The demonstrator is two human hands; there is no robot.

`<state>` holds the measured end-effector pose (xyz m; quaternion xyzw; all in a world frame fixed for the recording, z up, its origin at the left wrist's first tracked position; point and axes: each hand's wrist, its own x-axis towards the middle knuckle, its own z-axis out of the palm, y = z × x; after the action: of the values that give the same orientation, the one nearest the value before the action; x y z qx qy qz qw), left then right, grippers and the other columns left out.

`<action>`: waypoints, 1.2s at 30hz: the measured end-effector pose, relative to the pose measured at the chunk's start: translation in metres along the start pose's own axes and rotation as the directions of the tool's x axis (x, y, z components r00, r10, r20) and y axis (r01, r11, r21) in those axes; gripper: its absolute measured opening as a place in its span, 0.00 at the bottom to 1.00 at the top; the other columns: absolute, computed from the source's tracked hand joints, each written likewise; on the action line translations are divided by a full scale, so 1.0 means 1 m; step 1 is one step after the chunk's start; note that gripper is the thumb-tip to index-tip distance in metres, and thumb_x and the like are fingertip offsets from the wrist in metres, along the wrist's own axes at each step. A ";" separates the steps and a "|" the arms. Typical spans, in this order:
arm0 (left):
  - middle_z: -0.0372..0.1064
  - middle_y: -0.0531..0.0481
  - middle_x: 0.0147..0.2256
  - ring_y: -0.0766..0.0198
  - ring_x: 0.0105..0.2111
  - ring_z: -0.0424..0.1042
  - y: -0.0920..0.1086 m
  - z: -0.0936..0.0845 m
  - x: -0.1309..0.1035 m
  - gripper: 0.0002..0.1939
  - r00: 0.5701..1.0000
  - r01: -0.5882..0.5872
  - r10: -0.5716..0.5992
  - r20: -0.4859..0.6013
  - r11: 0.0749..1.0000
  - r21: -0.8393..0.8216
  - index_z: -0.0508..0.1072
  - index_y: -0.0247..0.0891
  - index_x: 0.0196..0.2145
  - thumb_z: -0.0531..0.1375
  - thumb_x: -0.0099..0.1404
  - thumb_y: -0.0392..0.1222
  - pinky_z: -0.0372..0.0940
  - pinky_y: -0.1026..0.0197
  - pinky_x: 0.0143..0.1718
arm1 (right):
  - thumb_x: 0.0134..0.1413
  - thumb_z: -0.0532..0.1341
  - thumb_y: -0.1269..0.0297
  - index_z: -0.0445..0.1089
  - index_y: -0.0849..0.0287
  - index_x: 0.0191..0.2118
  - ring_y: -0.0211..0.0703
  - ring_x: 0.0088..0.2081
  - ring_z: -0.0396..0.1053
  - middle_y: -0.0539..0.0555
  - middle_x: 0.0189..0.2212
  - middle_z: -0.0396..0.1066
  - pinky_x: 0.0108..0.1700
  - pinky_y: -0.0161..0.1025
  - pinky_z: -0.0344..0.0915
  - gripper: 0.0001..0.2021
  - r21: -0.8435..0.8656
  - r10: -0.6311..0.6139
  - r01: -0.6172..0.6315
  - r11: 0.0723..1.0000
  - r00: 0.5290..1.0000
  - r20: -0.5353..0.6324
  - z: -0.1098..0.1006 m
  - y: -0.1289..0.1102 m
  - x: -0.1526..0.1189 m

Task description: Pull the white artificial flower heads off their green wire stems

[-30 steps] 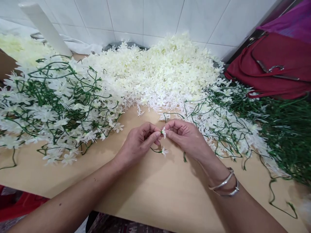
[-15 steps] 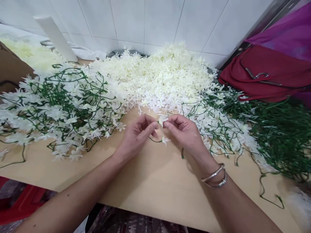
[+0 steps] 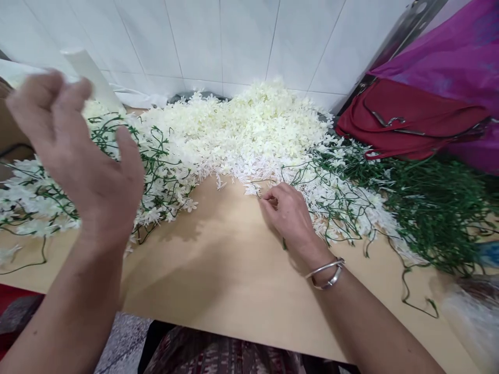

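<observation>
My left hand (image 3: pixel 89 156) is raised above the left heap of white artificial flowers on green stems (image 3: pixel 166 182). Its fingers are spread and somewhat blurred, and I see nothing in them. Low over the middle of the table, my right hand (image 3: pixel 290 215) has thumb and forefinger pinched together. A thin green stem (image 3: pixel 258 194) runs into this pinch. Touching or close beside the stem lies a small white flower (image 3: pixel 251 189). Behind the hands spreads a big pile of loose cream-white blossoms (image 3: pixel 257 124).
Right of my right hand lie more white flowers with stems (image 3: pixel 351 208) and a thick bunch of green stems (image 3: pixel 432 208). A red bag (image 3: pixel 413 117) and a purple bag (image 3: pixel 444 47) stand at the back right. Clear plastic wrapping (image 3: pixel 471 306) sits at the right edge.
My left hand has moved from the middle up and left, and its fingers have opened. The stem with a white flower that hung by it has left the middle. My right hand stays near the same place.
</observation>
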<state>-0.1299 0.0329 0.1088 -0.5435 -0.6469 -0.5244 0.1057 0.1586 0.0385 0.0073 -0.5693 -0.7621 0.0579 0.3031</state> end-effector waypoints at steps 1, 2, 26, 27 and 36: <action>0.65 0.50 0.62 0.51 0.66 0.60 0.005 0.006 -0.014 0.20 0.988 -0.156 0.156 -0.005 0.988 -0.003 0.74 0.43 0.60 0.62 0.72 0.35 0.55 0.48 0.70 | 0.61 0.62 0.70 0.72 0.56 0.32 0.52 0.38 0.70 0.57 0.33 0.74 0.42 0.48 0.63 0.06 -0.003 0.003 -0.003 1.000 1.000 -0.023 0.000 0.000 0.000; 0.72 0.50 0.55 0.54 0.58 0.68 0.009 0.013 -0.028 0.14 0.963 -0.234 0.242 0.119 0.969 -0.078 0.77 0.43 0.55 0.61 0.73 0.38 0.64 0.50 0.62 | 0.62 0.62 0.69 0.72 0.56 0.32 0.53 0.38 0.71 0.57 0.33 0.74 0.43 0.48 0.63 0.06 -0.005 0.004 -0.004 1.000 0.998 -0.059 -0.001 -0.002 0.000; 0.73 0.52 0.27 0.68 0.26 0.68 -0.007 0.074 -0.108 0.11 0.526 0.370 0.167 0.834 0.838 -0.401 0.79 0.37 0.45 0.61 0.70 0.43 0.61 0.66 0.28 | 0.66 0.62 0.70 0.75 0.57 0.37 0.50 0.38 0.72 0.55 0.34 0.78 0.45 0.49 0.65 0.06 0.030 -0.189 0.189 0.981 0.982 -0.004 0.015 -0.004 -0.001; 0.72 0.53 0.27 0.68 0.25 0.66 -0.008 0.074 -0.109 0.11 0.520 0.349 0.186 0.834 0.845 -0.406 0.80 0.37 0.44 0.61 0.69 0.43 0.59 0.66 0.27 | 0.65 0.62 0.70 0.74 0.56 0.36 0.48 0.36 0.72 0.53 0.32 0.77 0.44 0.47 0.65 0.05 0.090 -0.138 0.140 0.986 0.990 -0.029 0.014 -0.004 -0.002; 0.71 0.54 0.26 0.69 0.24 0.62 -0.006 0.072 -0.108 0.11 0.503 0.340 0.199 0.841 0.849 -0.404 0.81 0.38 0.42 0.62 0.70 0.46 0.56 0.66 0.25 | 0.55 0.66 0.68 0.75 0.55 0.32 0.41 0.32 0.67 0.49 0.30 0.73 0.39 0.40 0.65 0.02 0.562 0.222 -0.098 0.822 0.962 -0.157 0.006 -0.002 0.002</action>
<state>-0.0619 0.0274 -0.0019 -0.7089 -0.4662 -0.3418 -0.4041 0.1535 0.0411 0.0037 -0.5233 -0.6252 0.2371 0.5282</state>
